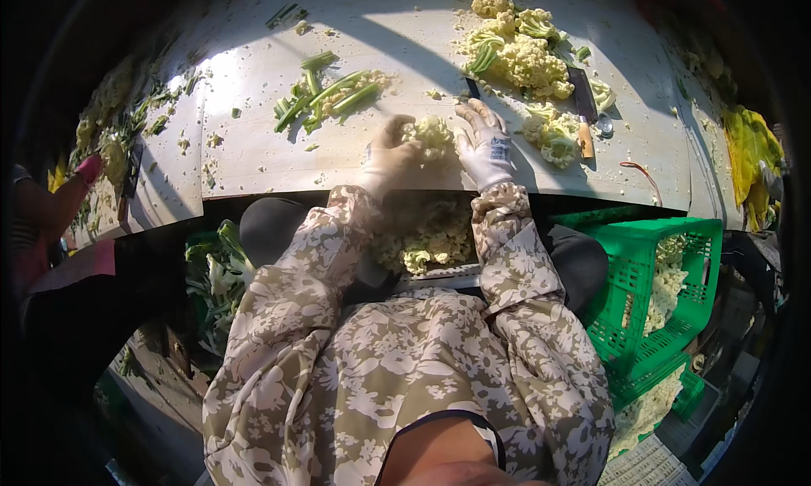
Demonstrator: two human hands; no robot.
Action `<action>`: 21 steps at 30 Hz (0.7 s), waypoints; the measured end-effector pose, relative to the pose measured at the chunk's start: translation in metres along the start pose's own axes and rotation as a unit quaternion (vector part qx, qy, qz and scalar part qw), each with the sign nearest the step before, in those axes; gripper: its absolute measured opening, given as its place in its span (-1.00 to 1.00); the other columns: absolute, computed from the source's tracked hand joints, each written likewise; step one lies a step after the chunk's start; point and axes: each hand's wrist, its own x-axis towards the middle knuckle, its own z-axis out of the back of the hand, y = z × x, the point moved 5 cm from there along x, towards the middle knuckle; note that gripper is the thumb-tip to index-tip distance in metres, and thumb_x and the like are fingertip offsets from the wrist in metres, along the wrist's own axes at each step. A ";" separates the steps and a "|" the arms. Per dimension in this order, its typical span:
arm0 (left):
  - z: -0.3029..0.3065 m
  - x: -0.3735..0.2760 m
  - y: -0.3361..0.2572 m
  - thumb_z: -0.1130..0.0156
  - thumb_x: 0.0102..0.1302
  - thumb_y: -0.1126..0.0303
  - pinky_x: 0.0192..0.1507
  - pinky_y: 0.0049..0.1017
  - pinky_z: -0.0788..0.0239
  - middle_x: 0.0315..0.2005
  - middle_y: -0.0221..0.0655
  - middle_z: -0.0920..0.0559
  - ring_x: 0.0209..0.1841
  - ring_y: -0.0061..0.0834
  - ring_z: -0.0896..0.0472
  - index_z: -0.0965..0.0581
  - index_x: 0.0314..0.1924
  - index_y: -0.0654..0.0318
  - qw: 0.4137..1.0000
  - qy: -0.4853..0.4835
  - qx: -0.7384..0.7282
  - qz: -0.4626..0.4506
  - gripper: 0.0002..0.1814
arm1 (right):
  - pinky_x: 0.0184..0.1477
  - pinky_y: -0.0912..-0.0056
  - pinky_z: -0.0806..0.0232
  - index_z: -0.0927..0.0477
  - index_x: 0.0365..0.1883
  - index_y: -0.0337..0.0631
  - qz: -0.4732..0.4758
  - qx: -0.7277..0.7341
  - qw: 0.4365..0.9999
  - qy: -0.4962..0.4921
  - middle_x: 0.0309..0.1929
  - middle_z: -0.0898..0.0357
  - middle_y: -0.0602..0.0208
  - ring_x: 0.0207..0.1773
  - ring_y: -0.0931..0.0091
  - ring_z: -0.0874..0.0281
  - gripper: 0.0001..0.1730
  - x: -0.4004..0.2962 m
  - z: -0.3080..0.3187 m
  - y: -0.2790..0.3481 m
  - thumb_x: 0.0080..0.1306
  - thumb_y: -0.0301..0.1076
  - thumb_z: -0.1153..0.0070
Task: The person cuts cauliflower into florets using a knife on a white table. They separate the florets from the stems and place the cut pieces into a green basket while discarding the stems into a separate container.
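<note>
Loose cauliflower florets (429,136) lie on the white tabletop between my two gloved hands. My left hand (388,153) is curled against their left side; its fingertips are partly hidden, and its grip is unclear. On the other side, my right hand (486,145) rests flat with thumb and fingers apart, beside the florets. A narrow dark object (472,88), perhaps a blade, shows just beyond the right fingertips. Below the table edge, between my knees, a crate (443,277) holds more cut cauliflower (431,245).
Cauliflower heads (529,61) are piled at the upper right, next to a wooden-handled cleaver (583,106). Cut green stalks (329,96) lie to the left. Green plastic crates (633,296) with florets stand at my right. Another person's pink-gloved hand (90,168) is at far left.
</note>
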 end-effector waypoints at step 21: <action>0.007 0.022 0.006 -0.28 0.39 0.40 -0.10 -0.53 -0.47 -0.11 -0.39 -0.50 -0.20 -0.55 -0.59 -0.57 -0.06 0.25 0.945 -0.135 0.225 -0.195 -0.83 | -0.39 0.52 -0.44 -0.26 0.21 -0.18 -0.319 0.458 0.828 0.061 -0.25 -0.59 0.32 -0.41 0.59 -0.57 -0.48 -0.067 -0.024 -0.002 0.38 -0.41 -0.23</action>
